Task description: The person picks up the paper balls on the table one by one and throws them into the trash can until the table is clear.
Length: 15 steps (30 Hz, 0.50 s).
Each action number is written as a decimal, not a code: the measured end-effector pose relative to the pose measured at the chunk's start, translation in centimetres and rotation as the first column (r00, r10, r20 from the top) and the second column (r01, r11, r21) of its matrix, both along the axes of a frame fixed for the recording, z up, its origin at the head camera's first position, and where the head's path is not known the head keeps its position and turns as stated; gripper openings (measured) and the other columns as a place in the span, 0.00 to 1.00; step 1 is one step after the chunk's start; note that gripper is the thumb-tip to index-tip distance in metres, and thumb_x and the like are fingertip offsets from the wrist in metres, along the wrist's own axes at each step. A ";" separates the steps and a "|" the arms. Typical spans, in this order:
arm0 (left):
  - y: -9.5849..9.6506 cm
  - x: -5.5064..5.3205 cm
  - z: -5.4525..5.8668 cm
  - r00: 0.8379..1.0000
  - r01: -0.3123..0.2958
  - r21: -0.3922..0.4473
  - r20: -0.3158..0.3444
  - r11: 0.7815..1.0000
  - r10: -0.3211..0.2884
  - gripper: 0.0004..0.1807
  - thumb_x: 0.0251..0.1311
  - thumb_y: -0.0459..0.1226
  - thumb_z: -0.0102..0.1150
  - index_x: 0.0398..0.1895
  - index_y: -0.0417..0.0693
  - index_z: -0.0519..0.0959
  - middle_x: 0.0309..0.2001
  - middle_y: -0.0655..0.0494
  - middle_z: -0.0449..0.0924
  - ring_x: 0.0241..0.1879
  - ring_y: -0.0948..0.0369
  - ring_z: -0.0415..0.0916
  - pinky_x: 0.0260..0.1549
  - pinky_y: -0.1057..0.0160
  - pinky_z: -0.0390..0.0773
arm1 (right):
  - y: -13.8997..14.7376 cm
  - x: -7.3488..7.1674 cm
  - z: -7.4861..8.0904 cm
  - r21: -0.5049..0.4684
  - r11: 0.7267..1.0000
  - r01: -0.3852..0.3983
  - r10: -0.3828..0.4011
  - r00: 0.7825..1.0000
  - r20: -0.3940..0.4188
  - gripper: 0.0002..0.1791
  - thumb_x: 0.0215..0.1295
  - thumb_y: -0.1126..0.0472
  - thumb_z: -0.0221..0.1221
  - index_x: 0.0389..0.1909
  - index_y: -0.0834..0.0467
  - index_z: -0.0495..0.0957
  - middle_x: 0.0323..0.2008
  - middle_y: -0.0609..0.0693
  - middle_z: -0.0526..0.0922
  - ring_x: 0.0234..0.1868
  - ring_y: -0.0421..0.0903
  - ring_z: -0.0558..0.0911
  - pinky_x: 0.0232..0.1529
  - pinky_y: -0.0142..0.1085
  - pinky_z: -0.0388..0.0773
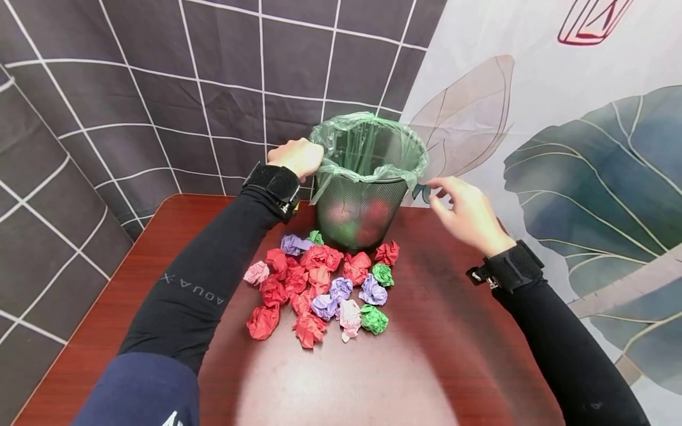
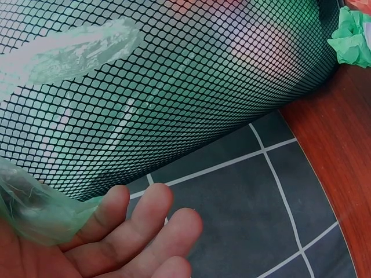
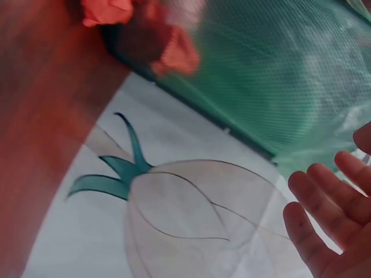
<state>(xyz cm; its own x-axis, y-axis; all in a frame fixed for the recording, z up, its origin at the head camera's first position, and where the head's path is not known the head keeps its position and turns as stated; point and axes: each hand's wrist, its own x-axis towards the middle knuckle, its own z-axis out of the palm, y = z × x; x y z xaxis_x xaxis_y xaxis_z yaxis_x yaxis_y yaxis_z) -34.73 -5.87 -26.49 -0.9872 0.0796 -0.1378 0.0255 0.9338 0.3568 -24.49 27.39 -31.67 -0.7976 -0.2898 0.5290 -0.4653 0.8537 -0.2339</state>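
Observation:
A black mesh wastebasket stands at the table's back edge, with a thin green plastic bag lining it and folded out over its rim. At the rim's left side, my left hand pinches the bag's overhanging edge; in the left wrist view the film lies between the palm and the curled index finger. My right hand is off the rim's right side, fingers loosely bent and apart with nothing between them. Through the mesh, crumpled paper in pink, red and green shows low in the basket.
Several crumpled paper balls, red, purple, green and pink, lie in front of the basket on the reddish-brown table. Behind hang a dark grid-patterned cloth and a pale leaf-patterned cloth.

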 end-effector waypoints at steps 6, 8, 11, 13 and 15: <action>0.0 -0.5 -0.4 1.000 -0.006 -0.007 -0.005 1.000 0.006 0.20 0.64 0.46 0.32 0.40 0.53 0.77 0.34 0.51 0.84 0.30 0.57 0.83 0.40 0.46 0.76 | 0.2 0.1 -2.5 0.000 0.999 -0.054 0.053 0.996 0.072 0.14 0.68 0.62 0.58 0.53 0.57 0.81 0.46 0.52 0.85 0.41 0.49 0.84 0.44 0.46 0.79; 0.0 -0.5 -0.4 1.000 -0.004 -0.003 -0.006 1.000 0.004 0.19 0.64 0.46 0.33 0.40 0.53 0.77 0.34 0.51 0.84 0.29 0.57 0.84 0.40 0.46 0.76 | 0.1 0.2 -3.3 0.009 0.998 -0.063 0.062 0.993 0.100 0.14 0.68 0.61 0.58 0.53 0.56 0.81 0.47 0.51 0.85 0.42 0.48 0.84 0.45 0.46 0.77; 0.0 -0.5 -0.4 1.000 0.000 0.003 -0.005 1.000 0.000 0.20 0.64 0.46 0.33 0.40 0.53 0.77 0.34 0.51 0.84 0.30 0.57 0.84 0.41 0.46 0.76 | 0.0 0.3 -4.4 0.027 0.997 -0.078 0.073 0.986 0.148 0.14 0.69 0.59 0.58 0.53 0.56 0.81 0.49 0.51 0.85 0.45 0.48 0.84 0.47 0.48 0.78; 0.0 -0.4 -0.3 1.000 0.002 0.003 -0.002 1.000 -0.002 0.20 0.64 0.46 0.32 0.40 0.53 0.77 0.35 0.51 0.84 0.30 0.57 0.84 0.41 0.46 0.76 | -0.1 0.3 -5.2 0.037 0.995 -0.091 0.083 0.981 0.177 0.15 0.69 0.59 0.58 0.54 0.56 0.80 0.51 0.52 0.84 0.46 0.49 0.84 0.48 0.49 0.78; 0.0 -0.3 -0.1 1.000 0.004 0.000 0.000 1.000 -0.004 0.20 0.64 0.46 0.32 0.40 0.53 0.77 0.35 0.52 0.84 0.30 0.57 0.84 0.41 0.47 0.76 | -0.2 0.3 -6.0 0.047 0.994 -0.104 0.093 0.976 0.198 0.15 0.69 0.59 0.58 0.54 0.56 0.80 0.52 0.52 0.84 0.48 0.50 0.84 0.50 0.50 0.79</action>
